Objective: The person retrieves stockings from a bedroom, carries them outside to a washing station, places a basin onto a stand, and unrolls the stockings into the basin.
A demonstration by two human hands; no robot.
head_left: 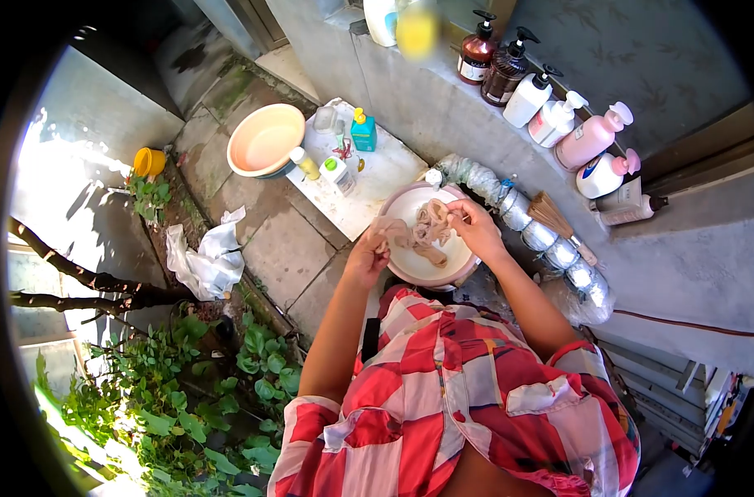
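Note:
A thin beige fabric (429, 229) lies bunched in a round white basin (407, 270) with a pinkish rim, in front of my body. My left hand (369, 255), at the basin's left edge, is closed on one sheer end of the fabric. On the right side, my right hand (476, 230) pinches another part of it over the basin. Between the two hands the fabric is partly twisted, and one piece hangs down inside the basin.
A white board (344, 211) holds several bottles and a teal pump bottle (363, 132). Beside it is a peach basin (265, 139). Pump bottles line the ledge (443, 91) at upper right. A foil-wrapped pipe (538, 236) and a brush (551, 215) are right of the basin.

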